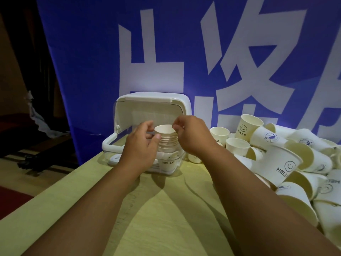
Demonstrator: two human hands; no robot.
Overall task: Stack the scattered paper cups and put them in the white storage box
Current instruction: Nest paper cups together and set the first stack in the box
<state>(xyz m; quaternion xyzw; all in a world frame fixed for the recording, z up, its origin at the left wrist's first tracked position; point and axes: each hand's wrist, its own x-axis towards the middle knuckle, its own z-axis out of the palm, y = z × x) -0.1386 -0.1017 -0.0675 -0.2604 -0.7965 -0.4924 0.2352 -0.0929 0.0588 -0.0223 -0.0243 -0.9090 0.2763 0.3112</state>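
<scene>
From my feed, both bare forearms run up from the bottom edge, converging toward 12 o'clock over the pale wooden counter (166, 218). The left hand (142, 145) is curled, its thumb lying across the near side of the stack of paper cups (167, 139) and its fingers wrapped round the far left. The right hand (191, 135) comes in from 4 o'clock with the wrist bent; its thumb and forefinger pinch the rim of the top cup at the stack's right edge, the other fingers folded under.

The stack stands nearly upright, its long axis vertical with a slight lean toward me, open mouth facing up. Several nested rims show as ridges below the top cup. It sits over the open white storage box (110, 145), with its lower end down behind the clear front wall; I cannot tell whether it touches the box floor. A cup printed HELLO (168, 162) shows through that wall.

At 3 o'clock from the hands, a heap of loose cups (295, 163) covers the right side of the counter, some upright, most on their sides with mouths pointing various ways.

Farther back, the box's lid (147, 97) is swung up. Behind it hangs a blue banner (92, 52) with large white characters.
</scene>
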